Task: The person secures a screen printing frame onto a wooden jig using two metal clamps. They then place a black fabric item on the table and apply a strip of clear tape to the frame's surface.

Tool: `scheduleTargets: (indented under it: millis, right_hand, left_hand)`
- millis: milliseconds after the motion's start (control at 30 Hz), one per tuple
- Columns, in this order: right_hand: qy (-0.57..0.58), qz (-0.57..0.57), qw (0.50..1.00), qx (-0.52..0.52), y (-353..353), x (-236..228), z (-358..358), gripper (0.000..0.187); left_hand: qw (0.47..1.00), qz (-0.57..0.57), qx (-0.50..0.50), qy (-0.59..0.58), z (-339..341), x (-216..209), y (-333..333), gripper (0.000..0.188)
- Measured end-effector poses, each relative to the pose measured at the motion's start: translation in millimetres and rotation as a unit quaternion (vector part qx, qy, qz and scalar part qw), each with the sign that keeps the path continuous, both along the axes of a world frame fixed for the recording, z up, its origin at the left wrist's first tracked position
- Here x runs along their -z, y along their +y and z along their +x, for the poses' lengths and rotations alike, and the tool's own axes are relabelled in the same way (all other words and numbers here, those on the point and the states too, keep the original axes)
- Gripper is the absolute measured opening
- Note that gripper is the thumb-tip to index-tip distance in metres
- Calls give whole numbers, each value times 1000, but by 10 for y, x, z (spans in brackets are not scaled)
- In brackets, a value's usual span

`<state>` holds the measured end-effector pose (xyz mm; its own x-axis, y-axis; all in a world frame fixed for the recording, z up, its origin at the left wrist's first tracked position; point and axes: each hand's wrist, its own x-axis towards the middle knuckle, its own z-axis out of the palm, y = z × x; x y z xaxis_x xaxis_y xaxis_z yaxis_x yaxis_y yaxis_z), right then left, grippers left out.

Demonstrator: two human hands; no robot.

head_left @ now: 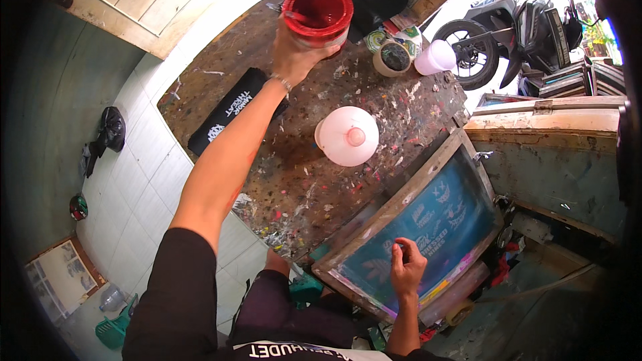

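My left hand (294, 57) is stretched to the far side of the worktable, its fingers wrapped round a red paint tub (340, 10). Red paint coats the tub's rim and inside, and a thin stick-like piece lies at its left edge. Closer to me stands a white plastic bottle (344, 137) with a pinkish cap, touched by neither hand. Over the wood-framed printing screen (441, 227) at the right, my right hand (406, 267) is closed, thumb against curled fingers. What it holds, if anything, cannot be made out.
A folded black cloth (224, 110) with white print lies beside my left forearm. Near the table's far right corner stand a tub of dark paint (393, 59) and a pale pink cup (436, 58). The paint-spattered worktable (287, 167) ends at white floor tiles. A motorcycle (501, 37) is parked outside.
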<state>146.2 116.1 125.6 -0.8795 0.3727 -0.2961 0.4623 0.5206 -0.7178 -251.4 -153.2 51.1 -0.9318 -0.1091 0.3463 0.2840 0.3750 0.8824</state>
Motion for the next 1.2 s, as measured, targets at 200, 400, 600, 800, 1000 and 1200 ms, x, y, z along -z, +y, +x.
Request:
scheduleTargets:
  millis: [200, 400, 600, 800, 1000, 1200]
  right_hand:
    - [1, -65, 995, 75, -16, -42, -33, 14]
    - [-18, -81, 996, 13, -181, 35, -259, 12]
    - [7, -101, 988, -116, -693, -30, -568, 14]
    - [-43, -117, 970, -207, -1180, -45, -652, 12]
    - [-22, -102, 972, -211, -1369, -114, -707, 12]
    - [-15, -93, 968, -233, -1523, -87, -908, 12]
  left_hand:
    - [1000, -9, 8, 21, -222, 412, 421, 108]
    - [993, -117, -19, 0, -151, 485, 259, 138]
    - [970, -196, 78, -121, 555, -162, -1061, 104]
    - [821, -290, 169, -462, 1276, -130, -2297, 105]
    - [787, -369, 140, -474, 1192, 148, -2252, 98]
    - [792, -325, 183, -482, 1136, 281, -2533, 103]
